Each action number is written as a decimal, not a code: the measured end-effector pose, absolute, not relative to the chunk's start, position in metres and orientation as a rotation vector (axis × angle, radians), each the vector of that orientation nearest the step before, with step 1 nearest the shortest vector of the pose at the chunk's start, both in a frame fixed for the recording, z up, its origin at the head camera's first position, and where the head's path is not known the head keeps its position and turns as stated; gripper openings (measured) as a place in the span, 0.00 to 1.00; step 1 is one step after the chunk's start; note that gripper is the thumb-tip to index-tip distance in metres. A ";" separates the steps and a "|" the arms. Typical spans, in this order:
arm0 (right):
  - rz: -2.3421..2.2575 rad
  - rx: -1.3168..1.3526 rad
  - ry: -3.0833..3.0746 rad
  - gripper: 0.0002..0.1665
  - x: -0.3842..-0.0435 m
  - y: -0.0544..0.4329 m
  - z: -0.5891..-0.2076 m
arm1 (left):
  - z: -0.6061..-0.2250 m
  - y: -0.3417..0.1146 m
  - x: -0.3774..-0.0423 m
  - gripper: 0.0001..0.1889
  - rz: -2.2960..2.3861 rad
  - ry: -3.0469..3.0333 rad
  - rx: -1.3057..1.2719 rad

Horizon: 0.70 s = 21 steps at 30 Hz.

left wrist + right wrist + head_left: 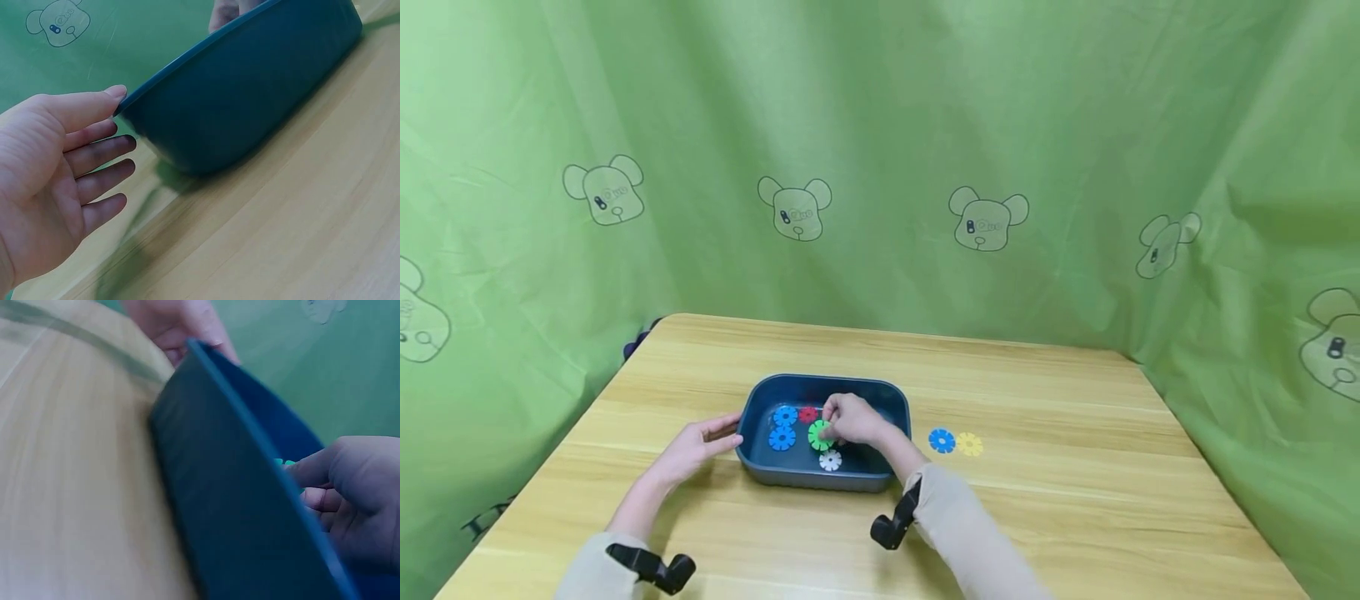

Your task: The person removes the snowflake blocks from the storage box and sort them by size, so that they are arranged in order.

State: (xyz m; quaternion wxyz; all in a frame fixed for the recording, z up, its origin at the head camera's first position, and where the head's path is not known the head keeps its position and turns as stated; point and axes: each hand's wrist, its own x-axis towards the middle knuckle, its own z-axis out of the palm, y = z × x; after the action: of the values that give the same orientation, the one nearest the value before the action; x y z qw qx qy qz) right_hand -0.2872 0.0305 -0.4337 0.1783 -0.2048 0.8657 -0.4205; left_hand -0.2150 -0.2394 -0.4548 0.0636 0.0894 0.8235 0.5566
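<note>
A dark blue tub [820,481] stands on the table with notched plastic discs lying inside. My right hand [856,419] reaches over its right side and pinches a green disc [820,435] above the bottom. Most of that disc is hidden behind the tub wall in the right wrist view. Around it lie two blue discs [782,438], a red disc [807,414] and a white disc [831,460]. At the tub's left end, my left hand [688,450] holds the rim [140,94] between thumb and forefinger; its other fingers hang apart from the wall.
On the wooden table [1075,467], to the right of the tub, another blue disc [942,441] lies beside a yellow disc [970,444]. A green curtain [887,283] with mouse-head outlines hangs behind the table and along both sides.
</note>
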 end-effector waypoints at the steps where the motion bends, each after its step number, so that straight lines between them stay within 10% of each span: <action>1: -1.228 -0.558 2.431 0.12 -0.288 0.035 -0.430 | -0.455 -0.239 -0.215 0.27 1.683 2.486 0.278; 21: -1.651 -0.314 2.295 0.12 -0.296 0.171 -0.405 | -0.457 -0.240 -0.216 0.29 1.697 2.484 0.306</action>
State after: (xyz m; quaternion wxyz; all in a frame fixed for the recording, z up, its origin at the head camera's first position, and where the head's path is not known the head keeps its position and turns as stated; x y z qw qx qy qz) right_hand -0.2957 0.1712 -0.4047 0.1477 -0.1091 0.7979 -0.5741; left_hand -0.2161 -0.2402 -0.4567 0.0587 0.1009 0.8200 0.5603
